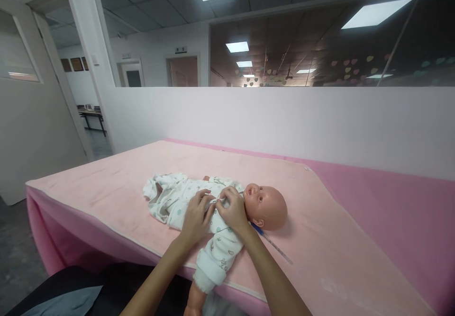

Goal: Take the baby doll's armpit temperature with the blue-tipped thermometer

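Note:
A baby doll (267, 207) lies on its back, head to the right, dressed in white printed baby clothes (177, 195). Over its chest my left hand (197, 214) and my right hand (232, 208) meet, fingertips close together. Both are closed in a pinch on a thin white tie (217, 199) at the front of the clothes; the fingers partly cover it. One sleeved arm of the doll (216, 254) reaches toward me, its hand hanging past the table edge. Beside the doll's head, partly behind my right wrist, lies a slim stick with a blue end (273, 242).
A pale pink mat (117, 178) covers the table, over a darker pink cloth (377, 202). A white half wall (270, 121) with glass above it stands along the back. At left is a door (31, 107) beside a doorway.

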